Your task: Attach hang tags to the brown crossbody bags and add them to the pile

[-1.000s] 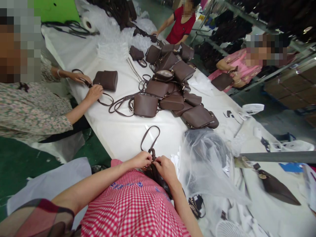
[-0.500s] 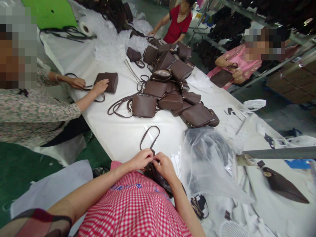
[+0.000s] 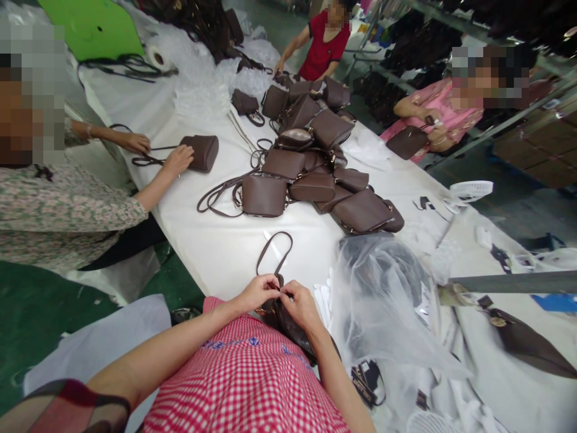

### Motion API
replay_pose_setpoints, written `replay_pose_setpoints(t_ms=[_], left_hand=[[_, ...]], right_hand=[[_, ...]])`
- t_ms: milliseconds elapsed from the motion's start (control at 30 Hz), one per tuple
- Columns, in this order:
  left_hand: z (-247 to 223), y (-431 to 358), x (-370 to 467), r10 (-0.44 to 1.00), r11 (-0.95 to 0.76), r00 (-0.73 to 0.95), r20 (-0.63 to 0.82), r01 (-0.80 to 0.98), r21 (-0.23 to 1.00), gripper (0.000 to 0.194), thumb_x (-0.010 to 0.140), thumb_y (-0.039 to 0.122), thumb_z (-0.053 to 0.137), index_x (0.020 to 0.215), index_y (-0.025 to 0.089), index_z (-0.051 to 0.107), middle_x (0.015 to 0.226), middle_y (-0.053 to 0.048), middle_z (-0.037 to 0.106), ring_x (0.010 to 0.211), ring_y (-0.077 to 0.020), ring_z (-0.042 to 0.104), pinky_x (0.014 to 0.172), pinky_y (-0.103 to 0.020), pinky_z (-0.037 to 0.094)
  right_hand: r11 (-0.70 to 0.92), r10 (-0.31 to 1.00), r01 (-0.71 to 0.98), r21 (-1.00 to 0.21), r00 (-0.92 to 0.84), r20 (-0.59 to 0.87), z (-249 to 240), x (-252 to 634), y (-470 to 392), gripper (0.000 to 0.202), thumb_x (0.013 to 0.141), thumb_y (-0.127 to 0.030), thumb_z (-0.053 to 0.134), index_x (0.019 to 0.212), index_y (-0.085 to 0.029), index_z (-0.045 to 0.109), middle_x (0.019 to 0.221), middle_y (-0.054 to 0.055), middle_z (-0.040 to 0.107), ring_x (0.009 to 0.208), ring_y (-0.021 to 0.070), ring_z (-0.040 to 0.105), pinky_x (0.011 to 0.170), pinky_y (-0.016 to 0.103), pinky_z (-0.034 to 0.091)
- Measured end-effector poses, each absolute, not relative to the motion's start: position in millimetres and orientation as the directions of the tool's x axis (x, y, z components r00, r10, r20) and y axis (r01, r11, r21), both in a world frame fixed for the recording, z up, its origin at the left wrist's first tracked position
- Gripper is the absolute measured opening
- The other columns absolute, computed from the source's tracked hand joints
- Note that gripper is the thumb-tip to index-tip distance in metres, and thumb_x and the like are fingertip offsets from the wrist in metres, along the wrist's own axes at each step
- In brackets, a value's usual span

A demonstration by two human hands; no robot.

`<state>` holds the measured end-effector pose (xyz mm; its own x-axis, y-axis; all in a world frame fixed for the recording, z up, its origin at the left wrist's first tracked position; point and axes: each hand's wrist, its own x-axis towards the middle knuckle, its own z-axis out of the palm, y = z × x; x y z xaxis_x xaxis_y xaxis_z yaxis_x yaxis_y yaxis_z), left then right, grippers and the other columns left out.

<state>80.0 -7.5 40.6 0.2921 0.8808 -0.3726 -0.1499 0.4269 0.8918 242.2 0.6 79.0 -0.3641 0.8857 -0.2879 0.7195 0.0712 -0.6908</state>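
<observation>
A dark brown handbag (image 3: pixel 292 329) rests against my checked red apron, partly hidden behind my hands and forearms. From its top a thin strap (image 3: pixel 291 242) loops forward onto the white table. My left hand (image 3: pixel 261 292) pinches the strap's lower end where it meets the bag. Close beside it, almost touching, my right hand (image 3: pixel 298 302) has thumb and fingers pressed together at the same spot. The exact bit between my fingertips is too small to make out.
A pile of brown handbags (image 3: pixel 311 126) lies mid-table. Clear plastic bags (image 3: pixel 383 288), black tags (image 3: pixel 367 382) and another brown bag (image 3: pixel 532 343) are to the right. At left a co-worker's hand (image 3: pixel 179 159) rests on a bag; two more people stand across the table.
My hands stay at the same spot on the strap, with only slight finger movement. The left co-worker draws a strap outward, and the co-worker at right has shifted their bag slightly.
</observation>
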Motion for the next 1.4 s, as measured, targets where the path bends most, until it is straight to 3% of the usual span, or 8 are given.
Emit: replay_pose_setpoints(t_ms=[633,800,933,1033,1167,1267,1400], left_hand=[[54.8,-8.8,75.6,0.788,0.598,0.333,-0.519,-0.212,0.773,0.014,0.058,0.013,0.065,0.072,0.013,0.061,0.059,0.003,0.059,0.057,-0.0107,0.055,0.057,-0.022,0.04],[56.1,-9.1,72.8,0.812,0.563,0.358,-0.461,-0.267,0.782,0.011,0.058,0.013,0.065,0.068,0.013,0.06,0.064,0.002,0.061,0.061,-0.0107,0.054,0.061,-0.023,0.04],[54.5,-7.2,74.9,0.838,0.529,0.369,-0.402,-0.367,0.765,0.016,0.059,0.014,0.068,0.069,0.014,0.056,0.069,-0.001,0.066,0.066,-0.0121,0.057,0.067,-0.024,0.04],[53.6,-5.3,77.4,0.833,0.546,0.384,-0.397,-0.455,0.704,0.019,0.061,0.017,0.07,0.07,0.015,0.053,0.066,-0.001,0.066,0.066,-0.0132,0.059,0.069,-0.026,0.041],[53.5,-4.5,77.3,0.819,0.57,0.402,-0.408,-0.489,0.66,0.021,0.064,0.02,0.07,0.073,0.015,0.051,0.076,-0.006,0.071,0.068,-0.0142,0.061,0.068,-0.026,0.041],[54.5,-4.6,75.7,0.802,0.593,0.419,-0.426,-0.477,0.648,0.022,0.064,0.019,0.071,0.073,0.015,0.051,0.086,-0.009,0.072,0.065,-0.012,0.059,0.066,-0.025,0.04],[57.2,-3.7,73.3,0.805,0.591,0.418,-0.42,-0.517,0.619,0.023,0.065,0.018,0.072,0.074,0.014,0.051,0.092,-0.011,0.072,0.075,-0.0148,0.063,0.071,-0.025,0.042]], right_hand=[[0.014,0.911,0.665,-0.747,-0.316,-0.264,84.6,243.4,-1.0,0.017,0.078,-0.017,0.054,0.075,-0.019,0.07,0.078,0.003,0.067,0.075,0.0164,0.061,0.072,0.027,0.044],[-0.028,0.931,0.676,-0.736,-0.251,-0.265,81.8,243.6,-1.0,0.017,0.079,-0.019,0.051,0.072,-0.019,0.066,0.073,0.002,0.065,0.071,0.0159,0.059,0.069,0.027,0.043],[-0.005,0.915,0.674,-0.739,-0.295,-0.275,84.8,246.1,-0.5,0.018,0.083,-0.021,0.049,0.079,-0.02,0.067,0.079,0.002,0.066,0.076,0.0162,0.059,0.073,0.028,0.043],[0.001,0.883,0.678,-0.735,-0.346,-0.318,92.9,255.5,-2.4,0.018,0.084,-0.025,0.052,0.093,-0.023,0.066,0.09,0.002,0.067,0.082,0.0168,0.06,0.077,0.029,0.044],[-0.068,0.84,0.713,-0.698,-0.336,-0.426,108.8,272.9,-9.5,0.023,0.08,-0.031,0.058,0.101,-0.023,0.063,0.088,0.002,0.068,0.077,0.0179,0.06,0.072,0.029,0.044],[-0.099,0.814,0.722,-0.684,-0.337,-0.473,119.7,280.5,-17.4,0.032,0.072,-0.026,0.064,0.104,-0.024,0.062,0.09,0.001,0.068,0.079,0.0189,0.061,0.072,0.028,0.043],[-0.138,0.81,0.719,-0.681,-0.314,-0.495,128.7,289.4,-26.8,0.034,0.068,-0.019,0.062,0.101,-0.026,0.061,0.085,-0.002,0.067,0.076,0.0176,0.06,0.068,0.026,0.041]])
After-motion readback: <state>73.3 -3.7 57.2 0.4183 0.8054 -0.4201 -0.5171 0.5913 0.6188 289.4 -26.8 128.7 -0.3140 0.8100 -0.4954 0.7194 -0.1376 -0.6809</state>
